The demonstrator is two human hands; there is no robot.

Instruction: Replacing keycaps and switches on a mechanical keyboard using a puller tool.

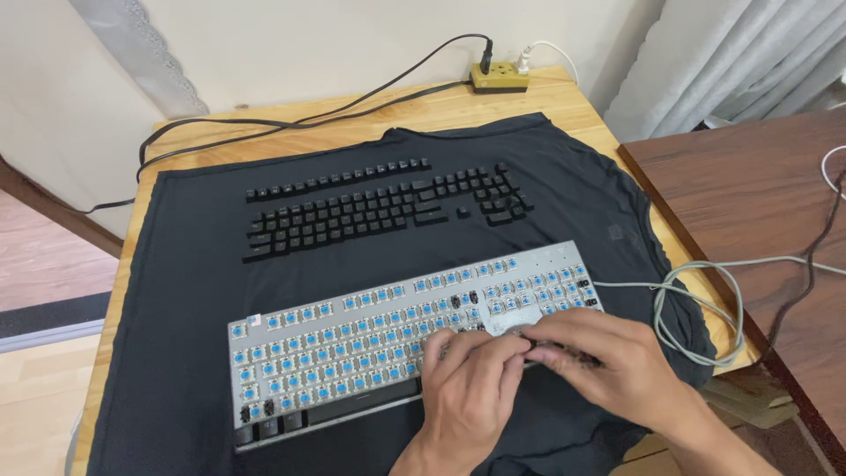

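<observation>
A silver mechanical keyboard with bare blue switches lies on a dark cloth. A few black keycaps remain along its bottom row, at the left. My left hand and my right hand rest together over the keyboard's lower right part, fingers curled and meeting. Something small and dark shows under my right fingers; what it is cannot be made out. Removed black keycaps are laid out in keyboard order on the cloth beyond the board.
The cloth covers a light wooden table. A yellow power strip with plugged cables sits at the far edge. The keyboard's grey cable coils at the right. A dark wooden table adjoins on the right.
</observation>
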